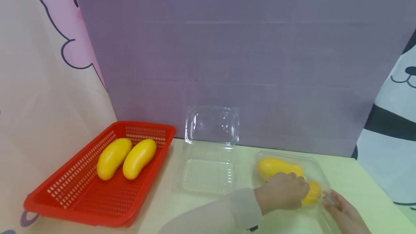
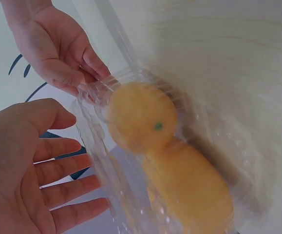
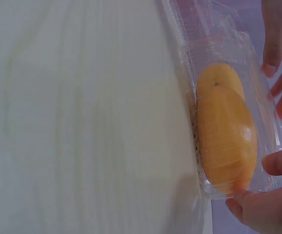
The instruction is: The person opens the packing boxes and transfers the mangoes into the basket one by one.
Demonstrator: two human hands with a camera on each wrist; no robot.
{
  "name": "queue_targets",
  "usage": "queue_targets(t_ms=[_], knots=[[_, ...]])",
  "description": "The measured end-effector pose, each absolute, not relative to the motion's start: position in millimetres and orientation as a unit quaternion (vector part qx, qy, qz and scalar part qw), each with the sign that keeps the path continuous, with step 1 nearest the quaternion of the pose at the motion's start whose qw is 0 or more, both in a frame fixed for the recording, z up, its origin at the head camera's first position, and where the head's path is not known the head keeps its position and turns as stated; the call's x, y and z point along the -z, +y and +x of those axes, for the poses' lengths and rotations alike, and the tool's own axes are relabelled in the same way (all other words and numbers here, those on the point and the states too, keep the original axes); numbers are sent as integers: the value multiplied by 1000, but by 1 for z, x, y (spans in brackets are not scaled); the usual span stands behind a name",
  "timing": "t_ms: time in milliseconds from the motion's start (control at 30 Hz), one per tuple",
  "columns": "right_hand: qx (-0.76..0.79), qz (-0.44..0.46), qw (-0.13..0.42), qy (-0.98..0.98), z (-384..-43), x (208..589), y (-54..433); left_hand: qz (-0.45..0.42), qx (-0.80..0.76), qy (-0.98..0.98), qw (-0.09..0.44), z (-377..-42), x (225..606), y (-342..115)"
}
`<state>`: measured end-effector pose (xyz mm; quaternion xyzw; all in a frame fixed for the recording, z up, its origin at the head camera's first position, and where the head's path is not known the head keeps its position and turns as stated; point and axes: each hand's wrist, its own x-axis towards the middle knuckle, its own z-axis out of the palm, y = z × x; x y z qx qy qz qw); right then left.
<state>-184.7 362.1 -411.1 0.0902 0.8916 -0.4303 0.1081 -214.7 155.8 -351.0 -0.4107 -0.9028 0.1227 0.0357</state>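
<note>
Box: the clear box (image 1: 314, 170) is sitting on the table (image 1: 360, 190) at the lower right of the head view; clear plastic is covering its fruits in the wrist views, though I cannot tell whether the rim is latching.
Fruits: a rear fruit (image 1: 276, 168) and a front fruit (image 1: 312, 192) are lying inside, smooth and yellow.
Right hand: the right hand (image 1: 345, 210) is pinching a corner of the box between thumb and fingers, at the lower right of its own wrist view.
Left hand: the left hand (image 1: 282, 192) is gripping nothing; in its own wrist view its fingers are spreading, nearly straight, with the tips just beside the box's edge, and I cannot tell whether they are touching.
Plastic: the walls are looking thin, springy and slick, so hard squeezing would probably be denting or cracking them.
Weight: the fruits are likely making up most of the load and could be rolling if the box tilts.
Hold: the stiffer corners and rim are seeming the best places for pressing; for lifting, a palm underneath would be safer than pinching the plastic.
Basket: the red basket (image 1: 107, 198) is standing at the lower left, holding two more fruits (image 1: 139, 159).
Second box: another box (image 1: 208, 174) is lying unfolded at lower centre, lid upright.
</note>
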Motion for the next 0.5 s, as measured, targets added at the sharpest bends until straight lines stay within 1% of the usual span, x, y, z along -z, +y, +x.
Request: queue_targets(t_ms=[133,500], knots=[[420,87,107,897,-181,410,362,-410,-126,-903,28,-212,354,166],[443,91,107,886,-177,408,357,-432,-134,-887,89,-209,365,178]])
